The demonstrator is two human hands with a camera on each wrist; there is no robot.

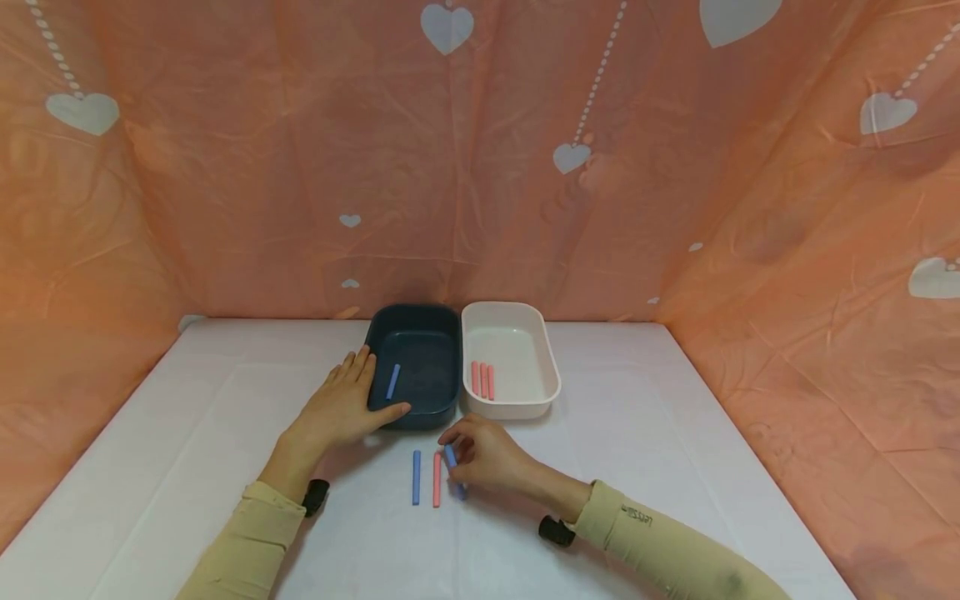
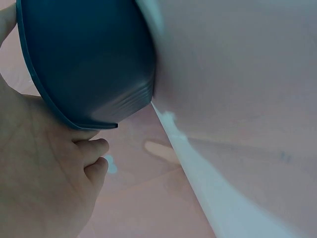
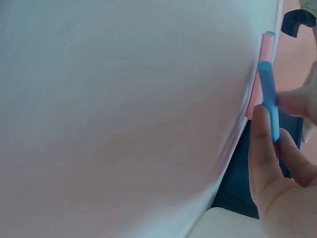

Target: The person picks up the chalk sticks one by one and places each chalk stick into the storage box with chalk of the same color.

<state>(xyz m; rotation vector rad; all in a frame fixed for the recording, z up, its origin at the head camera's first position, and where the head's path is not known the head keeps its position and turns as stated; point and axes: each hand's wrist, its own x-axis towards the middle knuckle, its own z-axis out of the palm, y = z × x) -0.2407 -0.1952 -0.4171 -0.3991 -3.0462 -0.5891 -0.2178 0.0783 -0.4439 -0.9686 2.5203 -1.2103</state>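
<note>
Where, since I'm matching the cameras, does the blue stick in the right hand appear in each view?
Head: blue stick, below centre, in the right hand.
Left wrist: not in it.
Right wrist: towards the right edge.
Shared landmark: the dark tray, in all three.

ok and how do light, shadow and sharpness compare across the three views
Head view: warm light, soft shadows on the white table near the left hand and right hand; left wrist view: cooler and dimmer, the dark box shaded, the backdrop soft; right wrist view: bluish cast, broad soft shading on the table, the held blue stick clearly outlined.
</note>
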